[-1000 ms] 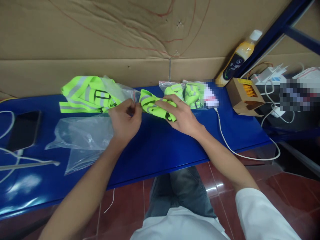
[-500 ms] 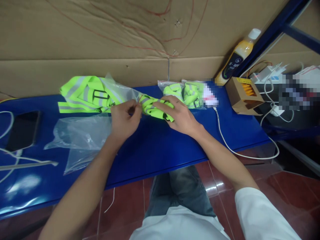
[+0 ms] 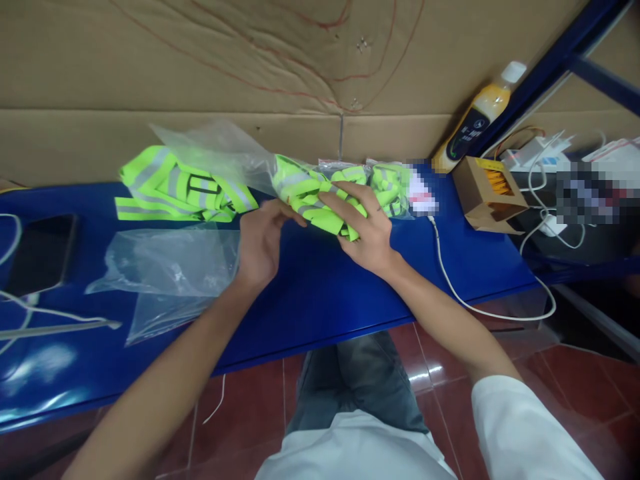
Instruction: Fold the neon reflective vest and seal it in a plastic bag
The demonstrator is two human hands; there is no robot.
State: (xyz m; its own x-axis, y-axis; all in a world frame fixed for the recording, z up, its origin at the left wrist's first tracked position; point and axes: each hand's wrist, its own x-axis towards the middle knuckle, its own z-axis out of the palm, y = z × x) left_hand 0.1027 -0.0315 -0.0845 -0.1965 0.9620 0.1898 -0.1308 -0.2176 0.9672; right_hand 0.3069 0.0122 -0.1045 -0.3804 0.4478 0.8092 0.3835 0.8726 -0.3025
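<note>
My right hand [image 3: 367, 230] is wrapped round a rolled neon-yellow reflective vest [image 3: 305, 193], holding it a little above the blue table [image 3: 320, 293]. A clear plastic bag [image 3: 220, 157] hangs off the roll's left end, lifted up and back. My left hand [image 3: 261, 241] touches the roll's left end at the bag's mouth, fingers pinched on the plastic. Another folded neon vest [image 3: 175, 190] lies flat at the back left.
Bagged neon vests [image 3: 387, 187] lie behind my right hand. Empty clear bags [image 3: 160, 273] lie left. A phone [image 3: 43, 253] and cables sit at the far left. A bottle [image 3: 475, 120], a small cardboard box [image 3: 487, 193] and a white cable [image 3: 460, 287] are right.
The rolled vest has been lifted and turned up toward the back, and the clear bag now rises higher over its left end. My left hand has shifted right, under the roll.
</note>
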